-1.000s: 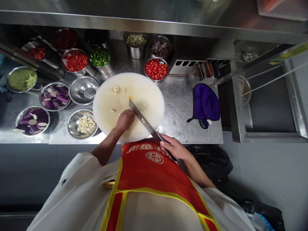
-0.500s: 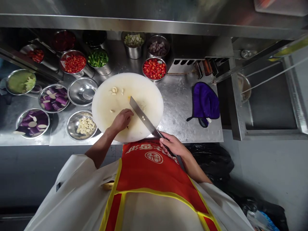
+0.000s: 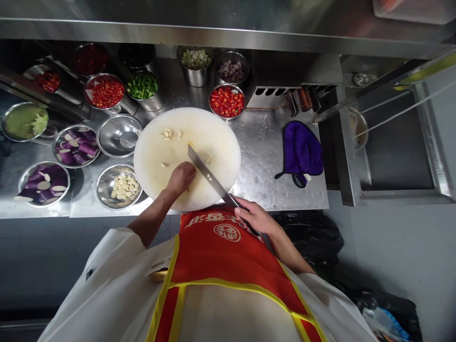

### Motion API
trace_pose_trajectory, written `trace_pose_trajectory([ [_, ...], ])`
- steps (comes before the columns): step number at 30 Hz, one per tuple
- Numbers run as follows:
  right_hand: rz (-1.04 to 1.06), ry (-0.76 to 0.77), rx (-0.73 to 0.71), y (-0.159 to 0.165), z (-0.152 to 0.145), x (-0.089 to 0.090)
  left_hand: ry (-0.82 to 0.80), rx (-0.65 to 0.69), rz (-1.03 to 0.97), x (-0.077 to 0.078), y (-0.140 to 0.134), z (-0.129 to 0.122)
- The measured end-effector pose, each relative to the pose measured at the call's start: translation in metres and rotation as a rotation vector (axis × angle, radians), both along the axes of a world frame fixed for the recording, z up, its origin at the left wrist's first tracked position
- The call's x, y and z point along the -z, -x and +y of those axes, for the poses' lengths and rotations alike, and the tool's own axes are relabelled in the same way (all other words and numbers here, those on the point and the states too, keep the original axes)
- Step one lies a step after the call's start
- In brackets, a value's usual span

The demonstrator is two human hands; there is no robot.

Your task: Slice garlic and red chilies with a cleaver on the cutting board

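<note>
My right hand [image 3: 254, 216] is wrapped round the black handle of a long kitchen knife [image 3: 210, 176], whose blade slants up and left over a round white cutting board [image 3: 153, 128]. On the board, left of the blade, my left hand [image 3: 182, 178] has its fingers curled together; whatever they hold is too small and hidden to make out. A few garlic cloves [image 3: 166, 134] lie near the board's upper left, and a single clove [image 3: 164, 165] sits left of my left hand. Small garlic pieces [image 3: 209, 177] show by the blade.
Left of the board stand a bowl of garlic [image 3: 124, 187], a steel bowl [image 3: 119, 135] and bowls of cut eggplant [image 3: 44, 184]. Behind it is a pot of chopped red chilies [image 3: 227, 101]. A purple cloth [image 3: 302, 148] lies right, near a knife rack [image 3: 272, 98]. A steel shelf [image 3: 213, 35] overhangs.
The view has shifted slightly. My left hand and the knife keep almost the same places on the board, with the knife moved only a little.
</note>
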State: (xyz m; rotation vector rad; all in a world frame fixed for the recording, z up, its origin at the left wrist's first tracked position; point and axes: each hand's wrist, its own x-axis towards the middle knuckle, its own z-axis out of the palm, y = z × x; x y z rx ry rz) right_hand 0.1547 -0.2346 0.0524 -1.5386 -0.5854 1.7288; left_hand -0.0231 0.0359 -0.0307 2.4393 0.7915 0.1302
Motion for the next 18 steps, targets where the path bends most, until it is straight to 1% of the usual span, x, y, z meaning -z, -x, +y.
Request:
trace_pose_trajectory([
  [6,-0.032,0.009,-0.03,-0.002,0.001,-0.005,-0.006,-0.043,0.026,-0.001,-0.002,-0.001],
  [10,-0.04,-0.005,-0.049,-0.001,0.001,-0.005,-0.02,-0.068,0.048,-0.001,-0.003,-0.002],
  [15,-0.052,-0.047,-0.066,0.002,0.01,0.004,-0.031,-0.081,0.064,-0.002,-0.005,-0.007],
  [18,-0.014,-0.063,-0.05,0.002,0.015,0.011,-0.103,-0.071,0.08,-0.003,-0.006,-0.009],
])
